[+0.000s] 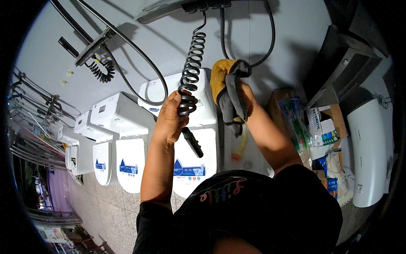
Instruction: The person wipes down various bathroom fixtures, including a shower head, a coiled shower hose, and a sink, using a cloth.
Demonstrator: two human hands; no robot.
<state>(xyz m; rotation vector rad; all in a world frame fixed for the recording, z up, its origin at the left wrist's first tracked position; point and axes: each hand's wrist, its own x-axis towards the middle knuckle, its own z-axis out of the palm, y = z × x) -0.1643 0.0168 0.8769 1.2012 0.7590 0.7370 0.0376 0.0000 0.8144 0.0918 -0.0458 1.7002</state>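
Note:
My left hand (pixel 173 116) is closed around the lower turns of a black coiled hose (pixel 193 60). The coil hangs from a dark fixture (pixel 187 6) on the wall. Below my fingers a black handheld sprayer (pixel 192 143) points down to the right, in front of a white toilet (pixel 203 139). A bunched yellow-and-grey cloth (pixel 225 87), possibly a glove, is in my right hand (pixel 246 96). It hides most of my fingers and lies across the lower part of a looped black hose (pixel 272 38).
Several toilets, including one with a white lid (pixel 128 162), line the wall at left. Another black hose (pixel 139 57) loops from a wall-mounted shower fitting (pixel 95 46). At right are an open cardboard box (pixel 339 122), bagged goods (pixel 293 117) and a long white appliance (pixel 368 158).

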